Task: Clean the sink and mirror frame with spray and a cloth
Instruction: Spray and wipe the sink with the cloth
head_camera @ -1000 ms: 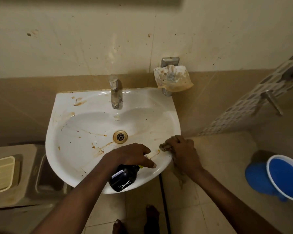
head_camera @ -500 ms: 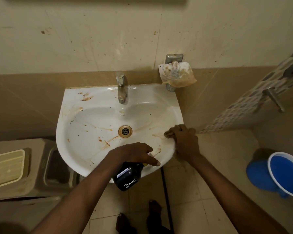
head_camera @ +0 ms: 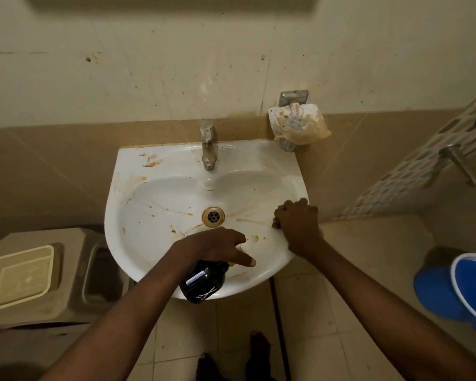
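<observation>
Sink [head_camera: 259, 166] below me, stained brown; my left hand [head_camera: 217, 247] grips the black spray bottle [head_camera: 202, 284], my right hand [head_camera: 297, 220] curls around a cloth [head_camera: 276, 223] on its rim.

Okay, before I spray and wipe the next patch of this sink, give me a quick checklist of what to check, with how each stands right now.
1. Spray bottle in the left hand: ok, grip firm round its top.
2. Nozzle aimed into the sink: ok, it points toward the basin.
3. Cloth in the right hand: ok, pressed on the right rim, though mostly hidden.
4. Stains left to treat: not ok, brown streaks near the drain and at the back left.
5. Bottle has liquid: cannot tell, dark body.
6. Tap off: ok, no water running.
</observation>
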Action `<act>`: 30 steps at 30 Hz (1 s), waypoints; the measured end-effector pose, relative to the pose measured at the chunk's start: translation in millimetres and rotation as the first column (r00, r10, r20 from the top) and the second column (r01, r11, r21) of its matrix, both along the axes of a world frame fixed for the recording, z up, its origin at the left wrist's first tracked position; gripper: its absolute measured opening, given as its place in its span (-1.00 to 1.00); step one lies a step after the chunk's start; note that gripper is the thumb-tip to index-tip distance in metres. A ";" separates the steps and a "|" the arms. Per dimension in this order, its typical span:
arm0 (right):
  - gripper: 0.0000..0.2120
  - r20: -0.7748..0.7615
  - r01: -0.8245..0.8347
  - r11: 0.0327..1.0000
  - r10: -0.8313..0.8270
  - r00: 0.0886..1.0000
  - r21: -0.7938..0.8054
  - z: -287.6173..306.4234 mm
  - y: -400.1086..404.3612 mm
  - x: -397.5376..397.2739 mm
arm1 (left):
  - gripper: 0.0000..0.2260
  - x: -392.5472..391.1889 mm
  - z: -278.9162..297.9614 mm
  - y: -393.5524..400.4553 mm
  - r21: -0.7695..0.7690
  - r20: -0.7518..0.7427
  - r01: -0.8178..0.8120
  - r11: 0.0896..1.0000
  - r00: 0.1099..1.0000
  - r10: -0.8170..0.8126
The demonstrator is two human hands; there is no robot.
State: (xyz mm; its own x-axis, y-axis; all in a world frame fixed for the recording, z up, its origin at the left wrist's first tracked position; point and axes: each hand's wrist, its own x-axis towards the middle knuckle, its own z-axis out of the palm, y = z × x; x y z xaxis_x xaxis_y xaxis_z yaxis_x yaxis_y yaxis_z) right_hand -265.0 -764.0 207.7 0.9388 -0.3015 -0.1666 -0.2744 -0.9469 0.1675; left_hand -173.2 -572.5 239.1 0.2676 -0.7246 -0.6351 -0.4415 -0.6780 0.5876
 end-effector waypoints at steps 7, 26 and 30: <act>-0.88 -0.059 -0.374 0.865 0.377 0.924 -0.334 -30.2 -31.3 68.2 | -0.60 8.7 -16.4 4.1 -0.117 0.036 -0.101 0.988 0.994 0.106; -0.78 -0.128 -0.348 0.907 0.326 0.937 -0.238 -14.9 -31.7 65.5 | -0.70 31.4 -27.2 -17.5 -0.056 0.060 -0.103 0.993 0.993 0.106; -0.56 -0.219 -0.201 0.977 0.212 0.952 0.075 -20.7 -16.3 22.2 | -0.72 26.2 -29.8 -18.1 -0.005 0.008 0.030 1.000 1.000 -0.030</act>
